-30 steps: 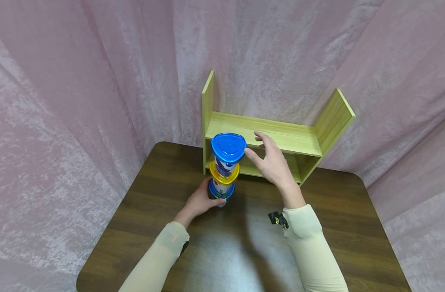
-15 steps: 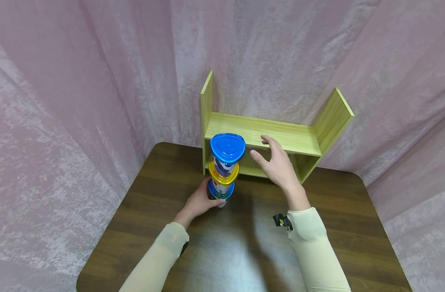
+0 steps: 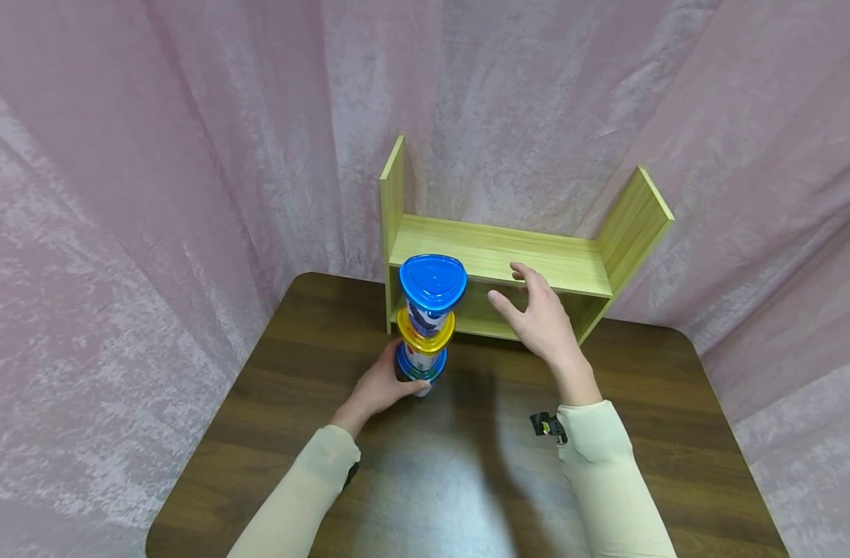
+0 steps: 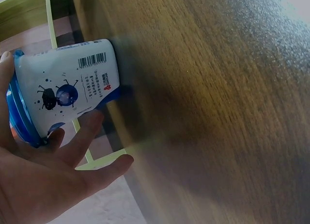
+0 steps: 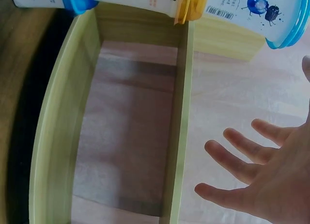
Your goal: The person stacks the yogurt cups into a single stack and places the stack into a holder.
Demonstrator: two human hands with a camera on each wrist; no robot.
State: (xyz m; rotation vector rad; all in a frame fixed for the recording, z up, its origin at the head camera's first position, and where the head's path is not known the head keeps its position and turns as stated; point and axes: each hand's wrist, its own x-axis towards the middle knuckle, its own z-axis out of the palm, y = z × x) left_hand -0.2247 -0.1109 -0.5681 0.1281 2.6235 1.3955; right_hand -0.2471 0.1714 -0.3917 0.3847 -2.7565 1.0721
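Observation:
Three white printed tubs stand stacked upright on the table near the shelf. At the bottom is a blue-lidded tub (image 4: 72,83) with a barcode and bug drawings. On it rests the yellow-lidded tub (image 5: 138,2), and the top tub (image 3: 433,283) has a rounded-triangle blue lid. My left hand (image 3: 379,385) holds the bottom tub around its lid, thumb at the near side, other fingers partly hidden behind. My right hand (image 3: 542,319) hovers to the right of the stack, fingers spread and apart from the top tub, with nothing in it.
A light wooden desk shelf (image 3: 508,246) with two raised side panels stands behind the stack, at the back of the brown wood-grain table (image 3: 438,480). Pink velvet curtain (image 3: 257,116) hangs behind and at both sides. A small black device (image 3: 546,425) sits at the right wrist.
My right hand has drawn away to the right from the top tub's lid, where its thumb was close to the edge. My left hand and the stack have stayed in place.

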